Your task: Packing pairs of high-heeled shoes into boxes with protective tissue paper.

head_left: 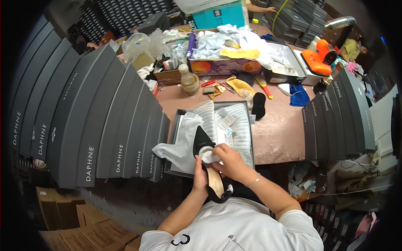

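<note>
If we press too hard, the black shoe point(203, 140) over the open box's point(252, 150) near edge might slip from our gripping left hand point(201, 178) while our right hand point(229, 161) pinches white stuffing point(207, 154).

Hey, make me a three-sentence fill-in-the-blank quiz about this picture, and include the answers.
1. The left hand supports a shoe whose pointed toe is coloured ____.
2. The right hand holds a wad coloured ____.
3. The longer row of grey shoeboxes stands on the person's ____ side.

Missing words: black; white; left.
</note>
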`<action>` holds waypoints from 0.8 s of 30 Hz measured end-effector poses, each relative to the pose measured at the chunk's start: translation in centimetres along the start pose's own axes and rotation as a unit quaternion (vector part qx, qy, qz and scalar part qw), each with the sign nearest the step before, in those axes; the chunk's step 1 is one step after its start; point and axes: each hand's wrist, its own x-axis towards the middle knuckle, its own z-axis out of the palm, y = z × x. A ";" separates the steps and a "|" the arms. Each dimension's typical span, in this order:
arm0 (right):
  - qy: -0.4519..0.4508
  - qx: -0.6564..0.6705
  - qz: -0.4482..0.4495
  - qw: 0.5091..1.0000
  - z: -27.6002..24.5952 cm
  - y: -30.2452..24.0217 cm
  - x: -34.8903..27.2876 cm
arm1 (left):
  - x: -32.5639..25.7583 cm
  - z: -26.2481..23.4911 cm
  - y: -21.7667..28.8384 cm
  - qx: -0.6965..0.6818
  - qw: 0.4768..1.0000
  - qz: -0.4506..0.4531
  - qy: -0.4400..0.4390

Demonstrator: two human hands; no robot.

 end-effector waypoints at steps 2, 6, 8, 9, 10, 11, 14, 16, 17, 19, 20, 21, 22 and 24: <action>0.062 -0.076 -0.068 0.993 0.4 0.4 0.1 | 0.4 -1.3 -1.1 0.118 0.991 0.018 -0.053; -0.005 0.074 0.005 0.997 0.0 0.3 -1.8 | -0.7 -0.7 0.6 0.116 0.991 -0.056 -0.025; 0.069 -0.015 -0.029 0.997 0.2 1.7 -0.7 | -0.7 -1.0 -0.9 0.142 0.989 -0.036 -0.011; 0.106 -0.060 -0.045 0.991 0.2 2.3 -0.3 | -0.8 -0.8 -1.5 0.149 0.988 -0.031 -0.004; 0.136 -0.041 -0.014 0.990 0.2 1.9 -0.1 | -0.6 -0.4 -1.4 0.132 0.991 -0.031 -0.001; 0.112 0.027 -0.009 0.993 -0.3 1.1 0.0 | -0.8 -0.2 -0.9 0.125 0.991 -0.031 -0.027; 0.068 0.120 -0.031 0.990 -0.9 0.9 0.6 | -1.6 -0.7 -1.1 0.156 0.982 -0.036 -0.103; 0.061 0.069 -0.029 0.995 1.1 1.8 2.4 | -0.4 -0.6 -1.6 0.101 0.991 -0.031 -0.086; 0.074 0.061 -0.056 0.994 1.3 1.3 3.1 | -0.3 -0.8 -1.3 0.063 0.996 -0.035 -0.061; 0.050 0.064 -0.046 0.996 0.6 0.1 4.1 | -0.6 -0.8 0.1 0.048 0.994 -0.017 -0.099; 0.064 0.081 -0.064 0.993 -0.8 -0.8 4.5 | -0.2 -0.8 0.8 0.113 0.985 0.002 -0.131; 0.057 0.138 -0.100 0.984 -2.3 -1.9 4.9 | -0.1 -0.7 2.1 0.168 0.969 0.054 -0.171; 0.067 0.204 -0.090 0.972 -3.3 -2.8 4.3 | 0.1 -0.6 3.6 0.210 0.954 0.072 -0.203; 0.065 0.268 -0.068 0.959 -3.8 -2.6 2.2 | 0.1 -0.7 6.3 0.240 0.929 0.079 -0.268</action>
